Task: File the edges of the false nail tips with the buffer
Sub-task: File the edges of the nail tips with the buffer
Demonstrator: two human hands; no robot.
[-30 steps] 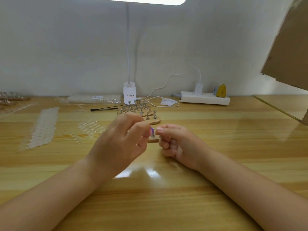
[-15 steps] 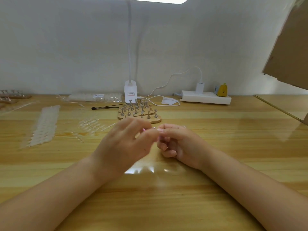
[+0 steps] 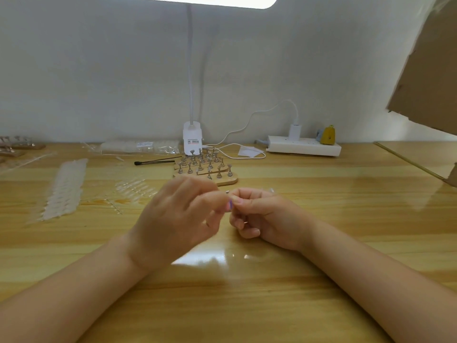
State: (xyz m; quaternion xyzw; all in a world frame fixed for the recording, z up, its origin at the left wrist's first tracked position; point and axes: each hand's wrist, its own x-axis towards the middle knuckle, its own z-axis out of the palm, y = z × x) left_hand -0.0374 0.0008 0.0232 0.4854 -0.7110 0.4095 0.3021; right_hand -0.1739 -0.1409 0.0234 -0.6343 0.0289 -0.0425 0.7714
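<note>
From the head view I see both hands meeting above the middle of the wooden table (image 3: 247,305). My left hand (image 3: 180,219) is blurred, its back toward the camera, fingers curled inward with the fingertips pinching a small purple buffer (image 3: 230,204) right where the two hands touch. My right hand (image 3: 262,216) rests near the table with its fingers curled, thumb and forefinger pinched together against the buffer; a small metal piece (image 3: 227,192) pokes out just above that pinch, but I cannot tell whether a nail tip sits between the fingers, as it is too small and hidden. Just behind the hands stands a wooden holder (image 3: 227,180) carrying rows of little metal stands. To the left of it lies a black stick (image 3: 153,162). Further left, strips of clear nail tips (image 3: 65,189) lie flat on the table, with more loose ones (image 3: 134,188) between them and the hands. Against the wall sits a white lamp base (image 3: 192,141), a plastic bag (image 3: 141,147) to its left, and a white power strip (image 3: 304,148) to its right with a cable running to the lamp. A cardboard sheet (image 3: 425,70) fills the upper right corner.
</note>
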